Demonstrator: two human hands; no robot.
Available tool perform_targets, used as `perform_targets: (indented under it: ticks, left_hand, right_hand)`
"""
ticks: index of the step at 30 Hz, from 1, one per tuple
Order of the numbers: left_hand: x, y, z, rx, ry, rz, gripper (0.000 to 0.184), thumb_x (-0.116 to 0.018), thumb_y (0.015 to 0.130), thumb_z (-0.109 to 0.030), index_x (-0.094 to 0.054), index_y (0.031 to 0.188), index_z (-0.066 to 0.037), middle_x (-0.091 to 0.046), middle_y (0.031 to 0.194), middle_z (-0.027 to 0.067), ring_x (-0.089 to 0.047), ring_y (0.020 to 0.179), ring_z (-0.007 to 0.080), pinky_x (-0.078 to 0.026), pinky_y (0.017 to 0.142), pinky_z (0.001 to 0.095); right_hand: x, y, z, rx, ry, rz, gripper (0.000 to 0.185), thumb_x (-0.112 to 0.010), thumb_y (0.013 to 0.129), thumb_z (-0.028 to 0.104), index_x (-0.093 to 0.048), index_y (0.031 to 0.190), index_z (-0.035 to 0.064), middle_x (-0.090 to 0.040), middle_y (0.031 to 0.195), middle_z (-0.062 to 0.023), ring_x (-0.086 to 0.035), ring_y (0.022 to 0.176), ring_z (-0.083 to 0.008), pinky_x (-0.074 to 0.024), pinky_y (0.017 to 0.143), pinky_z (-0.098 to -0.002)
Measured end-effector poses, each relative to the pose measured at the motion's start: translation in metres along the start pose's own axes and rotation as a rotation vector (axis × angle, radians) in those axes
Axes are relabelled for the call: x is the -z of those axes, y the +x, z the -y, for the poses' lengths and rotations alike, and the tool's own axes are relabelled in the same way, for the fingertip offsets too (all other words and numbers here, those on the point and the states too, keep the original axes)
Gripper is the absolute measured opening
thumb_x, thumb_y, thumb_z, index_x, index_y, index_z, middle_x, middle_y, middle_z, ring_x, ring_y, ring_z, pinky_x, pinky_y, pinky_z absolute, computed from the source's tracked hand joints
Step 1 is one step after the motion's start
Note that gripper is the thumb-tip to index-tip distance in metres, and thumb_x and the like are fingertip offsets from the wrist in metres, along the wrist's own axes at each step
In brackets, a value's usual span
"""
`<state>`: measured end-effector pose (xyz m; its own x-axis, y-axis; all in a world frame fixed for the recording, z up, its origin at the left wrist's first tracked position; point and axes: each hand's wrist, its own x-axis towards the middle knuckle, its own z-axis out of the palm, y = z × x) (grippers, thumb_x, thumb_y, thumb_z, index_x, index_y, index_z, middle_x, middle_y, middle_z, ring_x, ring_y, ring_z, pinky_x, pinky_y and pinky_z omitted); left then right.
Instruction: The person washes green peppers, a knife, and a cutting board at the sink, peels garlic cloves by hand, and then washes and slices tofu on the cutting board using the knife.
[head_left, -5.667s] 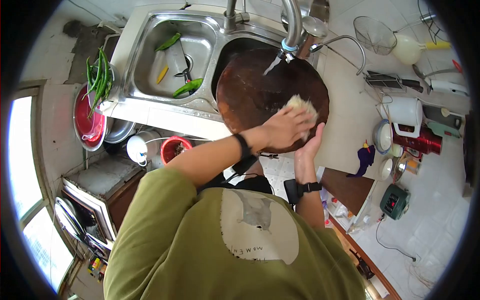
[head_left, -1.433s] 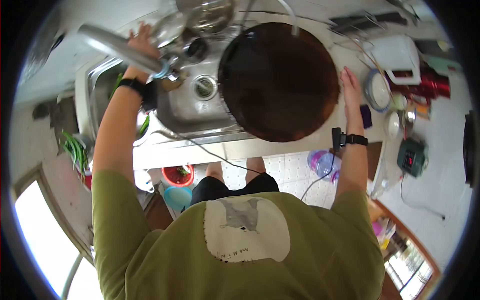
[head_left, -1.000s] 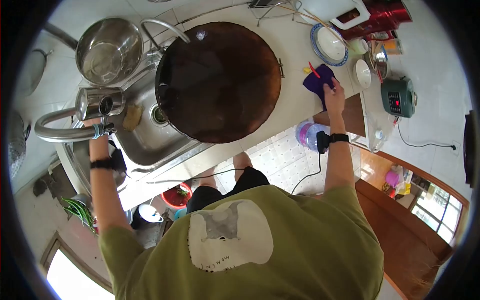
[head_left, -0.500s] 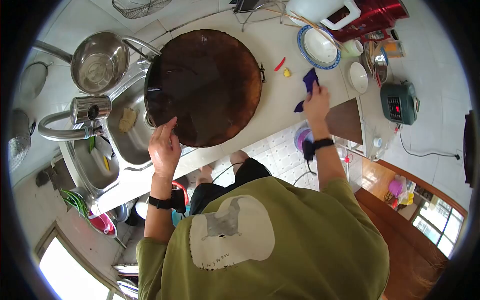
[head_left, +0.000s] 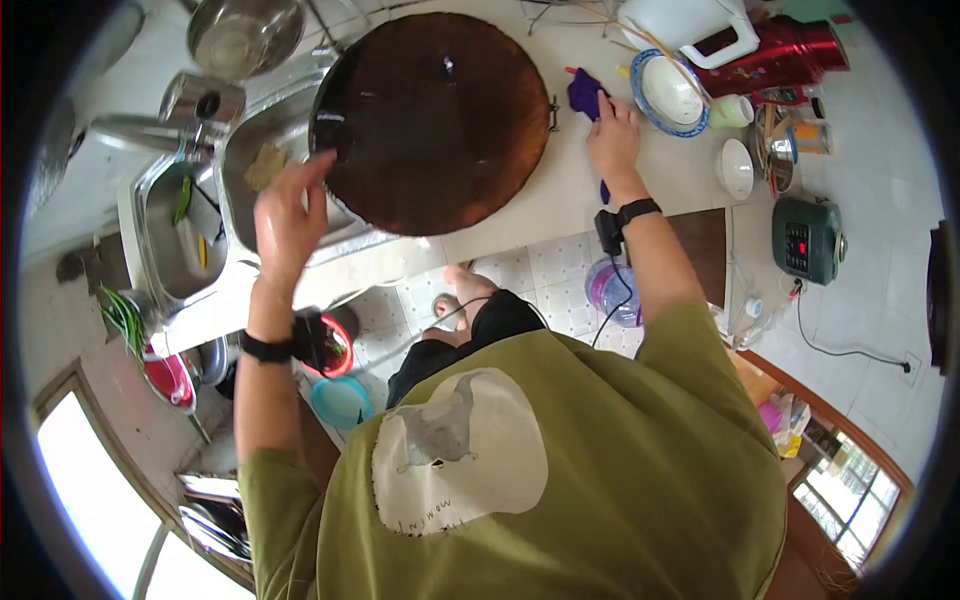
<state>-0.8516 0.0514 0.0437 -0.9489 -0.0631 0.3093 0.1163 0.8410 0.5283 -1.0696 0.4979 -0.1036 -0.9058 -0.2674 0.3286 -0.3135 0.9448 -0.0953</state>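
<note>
The large round dark brown board [head_left: 430, 125] lies wet, partly over the right sink basin and partly on the counter. My left hand [head_left: 290, 215] hovers over the sink's front edge, beside the board's left rim, with fingers bent and nothing visible in them. At the right, my right hand [head_left: 613, 145] is on a purple cloth [head_left: 587, 95] on the counter, its fingers pressed on it. The cloth shows beyond the fingertips and below the palm. A tan scrubbing pad [head_left: 265, 167] rests in the right basin [head_left: 240, 205].
Left of the board stand the faucet [head_left: 145, 133] and a steel pot [head_left: 245, 38]. The left basin [head_left: 160, 225] holds green peppers and a knife. At the right are a blue-rimmed bowl [head_left: 670, 92], a white bowl [head_left: 735, 168], a white jug [head_left: 680, 22] and a green cooker [head_left: 806, 240].
The board came out of the sink and the faucet swung left. The pad was let go into the basin. My right hand took the purple cloth and moved it left; my left hand drew back from the board.
</note>
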Motion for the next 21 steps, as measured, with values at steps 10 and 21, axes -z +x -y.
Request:
perform_targets:
  ticks: [10,21]
  left_hand:
    - [0.127,0.01,-0.044,0.148,-0.038,-0.219,0.032,-0.055,0.093,-0.008,-0.072,0.119,0.0,-0.078,0.109,0.0162,-0.075,0.098,0.0278,-0.059,0.089,0.0391]
    - [0.07,-0.27,-0.022,0.682,-0.359,-0.462,0.034,-0.06,0.092,0.0,-0.075,0.122,-0.007,-0.079,0.097,0.0077,-0.07,0.076,0.0099,-0.056,0.07,0.0265]
  right_hand:
    - [0.051,-0.172,0.108,0.265,0.151,0.108,0.047,-0.063,0.095,0.016,-0.061,0.14,0.0032,-0.061,0.125,-0.0163,-0.058,0.109,-0.0375,-0.0494,0.096,-0.0484]
    - [0.058,-0.214,0.286,0.525,0.249,0.274,0.029,-0.072,0.092,0.023,-0.069,0.1,-0.0046,-0.06,0.107,-0.0172,-0.064,0.096,-0.0342,-0.0573,0.083,-0.044]
